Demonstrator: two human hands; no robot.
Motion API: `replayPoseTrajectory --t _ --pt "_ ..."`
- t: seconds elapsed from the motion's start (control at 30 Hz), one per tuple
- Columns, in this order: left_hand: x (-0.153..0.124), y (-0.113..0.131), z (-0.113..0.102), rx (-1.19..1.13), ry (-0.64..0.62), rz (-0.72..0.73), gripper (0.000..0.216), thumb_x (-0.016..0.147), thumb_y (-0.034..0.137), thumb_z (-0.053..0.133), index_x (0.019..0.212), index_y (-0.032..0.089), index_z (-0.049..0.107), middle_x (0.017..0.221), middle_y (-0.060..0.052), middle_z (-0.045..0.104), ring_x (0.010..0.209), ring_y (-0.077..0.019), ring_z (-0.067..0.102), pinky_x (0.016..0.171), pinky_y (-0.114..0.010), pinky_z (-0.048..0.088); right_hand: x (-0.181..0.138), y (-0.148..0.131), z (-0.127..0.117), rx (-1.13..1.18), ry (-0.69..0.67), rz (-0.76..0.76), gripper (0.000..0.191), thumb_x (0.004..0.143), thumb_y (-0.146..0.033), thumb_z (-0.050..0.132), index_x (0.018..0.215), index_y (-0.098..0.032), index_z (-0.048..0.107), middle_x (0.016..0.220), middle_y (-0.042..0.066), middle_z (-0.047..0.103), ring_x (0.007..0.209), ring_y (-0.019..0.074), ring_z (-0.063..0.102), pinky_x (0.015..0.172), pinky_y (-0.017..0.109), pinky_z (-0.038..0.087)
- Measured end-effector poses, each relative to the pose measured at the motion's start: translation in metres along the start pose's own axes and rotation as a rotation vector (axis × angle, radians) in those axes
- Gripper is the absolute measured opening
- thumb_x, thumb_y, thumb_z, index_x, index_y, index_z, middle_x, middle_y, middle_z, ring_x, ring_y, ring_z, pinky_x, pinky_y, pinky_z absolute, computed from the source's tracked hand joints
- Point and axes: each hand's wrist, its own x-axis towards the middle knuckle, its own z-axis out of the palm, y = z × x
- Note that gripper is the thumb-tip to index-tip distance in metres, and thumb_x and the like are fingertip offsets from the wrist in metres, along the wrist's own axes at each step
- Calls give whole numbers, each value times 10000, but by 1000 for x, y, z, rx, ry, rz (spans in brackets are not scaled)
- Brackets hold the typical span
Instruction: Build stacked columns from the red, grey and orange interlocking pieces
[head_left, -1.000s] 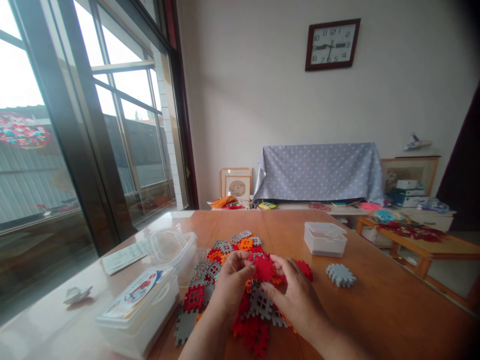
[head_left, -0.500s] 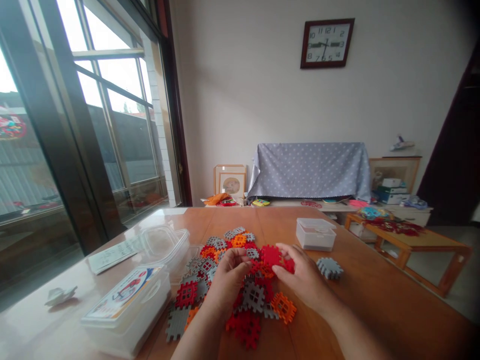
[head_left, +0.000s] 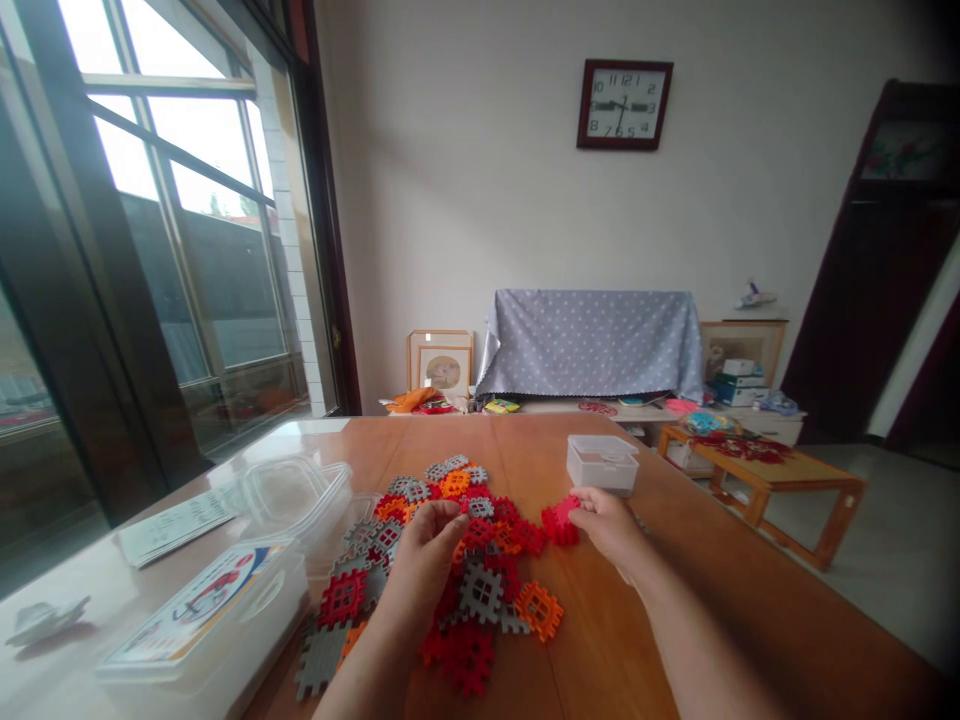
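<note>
Red interlocking plastic tiles, seemingly a small stack, are pinched between the thumb and fingers of my right hand, just right of the pile. My left hand is closed over the middle of the pile, thumb against fingertips. A bit of red shows at those fingertips, but I cannot make out whether it is held. Beneath and around lie loose notched square tiles: a grey window tile, an orange window tile, a red window tile and several more, partly hidden by my left hand and forearm.
A small clear box stands beyond my right hand. On the left are a lidded plastic box with a printed label, a clear open container, a paper booklet and a crumpled wrapper. A low wooden table stands at right.
My right hand has moved right, away from the pile, with the red tiles. It now hides most of the grey tile stack. My left hand stays over the pile; the view has turned slightly right.
</note>
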Motion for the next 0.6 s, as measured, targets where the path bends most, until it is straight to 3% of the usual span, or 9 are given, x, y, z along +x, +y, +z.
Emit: replayPoseTrajectory --t 0.2,0.4,0.6 --pt "0 0 1 9 -19 8 410 707 507 781 916 178 653 873 -27 686 801 -169 617 736 -256 456 0 8 9 15 24 63 614 717 -363 609 1282 -124 616 1057 128 772 816 221 732 585 267 510" --pt "-1 -1 3 54 -47 47 369 755 479 751 934 173 647 920 -47 703 856 -185 633 775 -269 470 -2 8 9 -38 11 39 619 707 -347 647 1279 -110 641 1148 164 751 1003 260 729 775 326 561" --pt "1 -7 6 193 -21 161 288 788 448 694 899 184 659 881 -57 712 834 -211 652 742 -301 490 2 11 4 -171 2 2 609 735 -311 628 1314 -123 642 1085 111 771 996 249 724 850 335 542"
